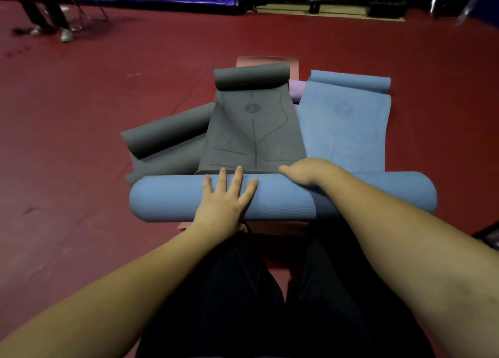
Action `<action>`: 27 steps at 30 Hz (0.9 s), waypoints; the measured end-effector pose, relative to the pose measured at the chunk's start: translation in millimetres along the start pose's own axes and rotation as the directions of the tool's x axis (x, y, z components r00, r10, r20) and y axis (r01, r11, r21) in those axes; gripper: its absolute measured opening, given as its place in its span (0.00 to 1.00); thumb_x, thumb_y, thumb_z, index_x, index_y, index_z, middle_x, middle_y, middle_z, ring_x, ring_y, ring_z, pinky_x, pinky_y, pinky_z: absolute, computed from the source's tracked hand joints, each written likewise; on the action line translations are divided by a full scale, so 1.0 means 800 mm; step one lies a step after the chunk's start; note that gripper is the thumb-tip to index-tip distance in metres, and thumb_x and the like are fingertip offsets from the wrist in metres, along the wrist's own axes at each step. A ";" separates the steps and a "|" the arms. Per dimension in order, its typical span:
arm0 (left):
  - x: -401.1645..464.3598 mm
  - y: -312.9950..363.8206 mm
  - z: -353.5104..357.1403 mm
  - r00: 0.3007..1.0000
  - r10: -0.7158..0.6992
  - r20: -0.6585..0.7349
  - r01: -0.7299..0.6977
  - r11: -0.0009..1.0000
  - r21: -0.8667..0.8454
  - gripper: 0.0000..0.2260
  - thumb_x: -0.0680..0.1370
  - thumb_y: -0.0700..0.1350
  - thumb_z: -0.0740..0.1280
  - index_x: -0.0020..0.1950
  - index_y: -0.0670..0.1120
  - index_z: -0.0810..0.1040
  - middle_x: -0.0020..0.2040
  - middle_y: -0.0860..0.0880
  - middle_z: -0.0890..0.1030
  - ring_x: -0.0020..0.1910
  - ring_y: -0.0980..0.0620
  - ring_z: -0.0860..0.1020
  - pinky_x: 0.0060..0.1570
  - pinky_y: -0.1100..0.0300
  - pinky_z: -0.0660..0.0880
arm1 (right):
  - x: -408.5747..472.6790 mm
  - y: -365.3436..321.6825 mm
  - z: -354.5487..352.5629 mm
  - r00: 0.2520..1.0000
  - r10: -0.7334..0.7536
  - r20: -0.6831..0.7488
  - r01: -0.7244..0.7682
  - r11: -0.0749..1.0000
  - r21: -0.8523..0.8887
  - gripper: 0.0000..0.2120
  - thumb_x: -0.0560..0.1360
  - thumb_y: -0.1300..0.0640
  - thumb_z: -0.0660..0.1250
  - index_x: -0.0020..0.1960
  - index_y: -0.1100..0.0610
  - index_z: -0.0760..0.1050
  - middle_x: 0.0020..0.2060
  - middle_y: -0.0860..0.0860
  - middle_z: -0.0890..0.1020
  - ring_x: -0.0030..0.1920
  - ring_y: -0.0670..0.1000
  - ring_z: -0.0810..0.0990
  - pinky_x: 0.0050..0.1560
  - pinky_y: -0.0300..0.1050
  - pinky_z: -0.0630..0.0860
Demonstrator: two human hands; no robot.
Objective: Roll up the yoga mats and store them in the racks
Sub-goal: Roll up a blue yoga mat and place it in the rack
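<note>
- Nearest you, a rolled mat [167, 201] lies crosswise on the floor [81, 141], just ahead of your knees.
- Your left hand [226, 198] lies flat on top of it, near its middle; your right hand [307, 172] rests on its far edge, to the right of the left.
- Beyond the roll, a half-unrolled mat [253, 136] runs away from you, its coil at the far end.
- Left of that lies a second coiled mat [167, 133], at an angle.
- Right of it, a third mat [348, 125] lies spread, coil at the far end.
</note>
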State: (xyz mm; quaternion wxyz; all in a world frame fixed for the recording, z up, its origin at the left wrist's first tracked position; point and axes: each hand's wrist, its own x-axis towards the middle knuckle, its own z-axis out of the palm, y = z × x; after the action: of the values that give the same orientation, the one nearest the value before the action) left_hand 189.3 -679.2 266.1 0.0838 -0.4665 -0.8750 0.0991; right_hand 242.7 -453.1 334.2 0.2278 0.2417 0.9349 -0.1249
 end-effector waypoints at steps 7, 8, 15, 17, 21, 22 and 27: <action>0.008 -0.009 -0.019 0.998 0.070 -0.005 -0.069 0.997 0.040 0.47 0.67 0.64 0.71 0.77 0.49 0.50 0.71 0.37 0.67 0.63 0.35 0.69 0.63 0.34 0.64 | -0.003 -0.001 -0.010 0.999 -0.008 0.045 0.005 0.998 0.067 0.29 0.81 0.40 0.47 0.75 0.55 0.66 0.75 0.58 0.65 0.73 0.58 0.66 0.70 0.52 0.61; 0.006 -0.009 -0.020 0.996 0.081 -0.036 -0.080 0.996 0.038 0.47 0.66 0.63 0.72 0.76 0.49 0.52 0.69 0.37 0.69 0.61 0.35 0.70 0.61 0.34 0.66 | -0.004 0.000 -0.010 0.999 -0.008 0.037 0.006 0.998 0.062 0.30 0.81 0.40 0.47 0.75 0.55 0.66 0.75 0.58 0.66 0.73 0.58 0.66 0.70 0.52 0.62; -0.028 0.000 -0.048 0.987 0.117 -0.108 -0.115 0.993 0.023 0.48 0.60 0.64 0.73 0.73 0.48 0.59 0.64 0.37 0.73 0.54 0.36 0.73 0.55 0.37 0.70 | -0.024 0.007 -0.007 0.997 -0.019 0.068 0.015 0.998 0.064 0.28 0.80 0.39 0.48 0.70 0.53 0.72 0.73 0.57 0.70 0.69 0.57 0.71 0.64 0.52 0.65; -0.039 -0.003 -0.054 0.989 0.132 -0.060 -0.132 0.991 -0.002 0.49 0.59 0.66 0.73 0.74 0.49 0.58 0.65 0.39 0.73 0.56 0.37 0.74 0.56 0.38 0.71 | -0.032 0.005 -0.003 0.989 -0.028 0.144 0.021 0.998 0.051 0.26 0.80 0.40 0.48 0.66 0.51 0.75 0.71 0.56 0.72 0.65 0.56 0.73 0.63 0.52 0.67; -0.059 -0.005 -0.057 0.989 0.146 -0.015 -0.146 0.989 -0.034 0.49 0.59 0.68 0.71 0.74 0.48 0.59 0.64 0.40 0.74 0.53 0.39 0.75 0.54 0.41 0.71 | -0.040 0.004 0.010 0.977 -0.025 0.212 0.016 0.999 0.044 0.24 0.78 0.38 0.51 0.63 0.48 0.76 0.68 0.54 0.75 0.61 0.56 0.75 0.61 0.52 0.68; -0.060 -0.004 -0.057 0.990 0.142 -0.011 -0.142 0.989 -0.045 0.49 0.59 0.68 0.71 0.74 0.48 0.60 0.63 0.41 0.74 0.52 0.39 0.75 0.53 0.42 0.72 | -0.040 0.004 0.009 0.977 -0.026 0.213 0.018 0.999 0.042 0.25 0.78 0.38 0.51 0.65 0.48 0.75 0.69 0.53 0.74 0.63 0.55 0.75 0.61 0.52 0.68; -0.041 -0.007 -0.069 0.980 0.162 0.113 -0.151 0.983 -0.101 0.50 0.63 0.70 0.70 0.76 0.52 0.50 0.67 0.45 0.69 0.61 0.42 0.71 0.61 0.45 0.68 | -0.029 0.005 0.009 0.985 -0.038 0.171 0.025 0.997 0.078 0.25 0.77 0.35 0.54 0.60 0.49 0.79 0.65 0.52 0.78 0.59 0.55 0.77 0.62 0.53 0.69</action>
State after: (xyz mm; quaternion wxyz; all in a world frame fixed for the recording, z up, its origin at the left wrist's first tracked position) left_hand 216.1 -704.1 318.8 0.0013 -0.5304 -0.8426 0.0932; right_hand 265.6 -461.3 339.2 0.2965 0.2236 0.9100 -0.1844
